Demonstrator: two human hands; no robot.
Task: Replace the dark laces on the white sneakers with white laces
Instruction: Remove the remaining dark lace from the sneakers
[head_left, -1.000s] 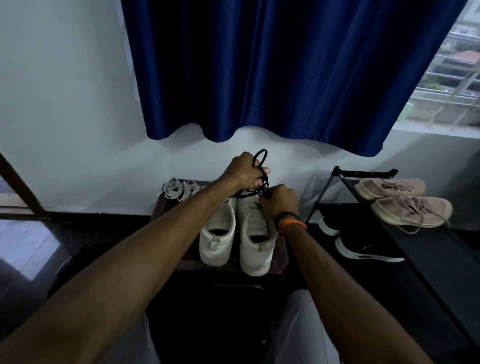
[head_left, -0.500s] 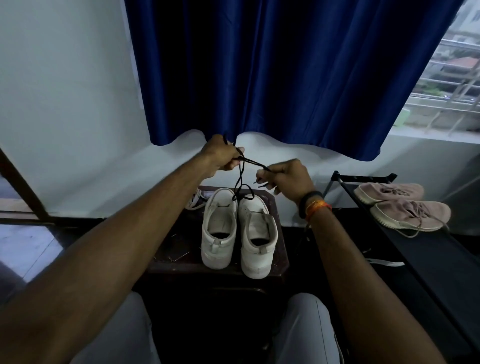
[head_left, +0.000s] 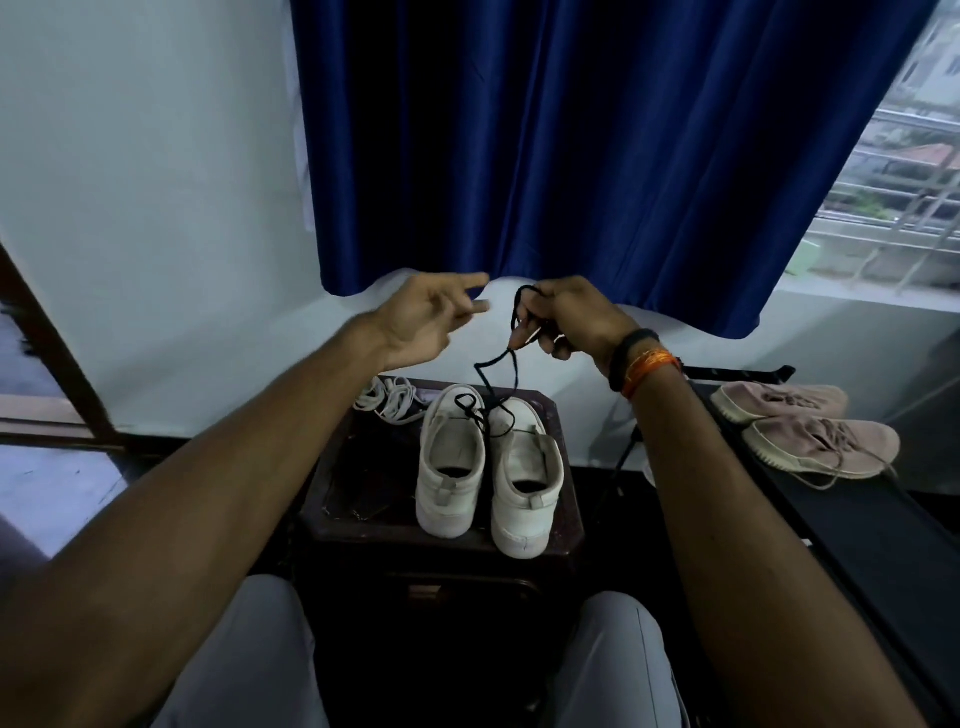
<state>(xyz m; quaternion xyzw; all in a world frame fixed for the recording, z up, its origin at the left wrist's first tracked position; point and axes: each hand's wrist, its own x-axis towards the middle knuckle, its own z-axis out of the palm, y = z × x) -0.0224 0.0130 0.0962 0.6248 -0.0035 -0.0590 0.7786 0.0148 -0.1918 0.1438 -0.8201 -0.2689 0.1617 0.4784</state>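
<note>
Count: two white sneakers (head_left: 485, 462) side by side on the dark stool (head_left: 436, 535), heels toward its near edge, toes toward the far edge. One dark lace (head_left: 493, 374), one bundle of white laces (head_left: 389, 400) at the stool's far left corner. Two pink shoes (head_left: 805, 426) on the black rack (head_left: 883, 545) to the right.

Right hand (head_left: 566, 317): fingers curled round the dark lace, raised above the sneakers; the lace hangs down to the sneakers' toe area, its lower end lying across both. Left hand (head_left: 431, 317): fingers spread loosely, holding nothing, just beside the right.

Versus 0.5 s ago: left hand then pinched the lace with the right; it has let go. Lace now slack.
</note>
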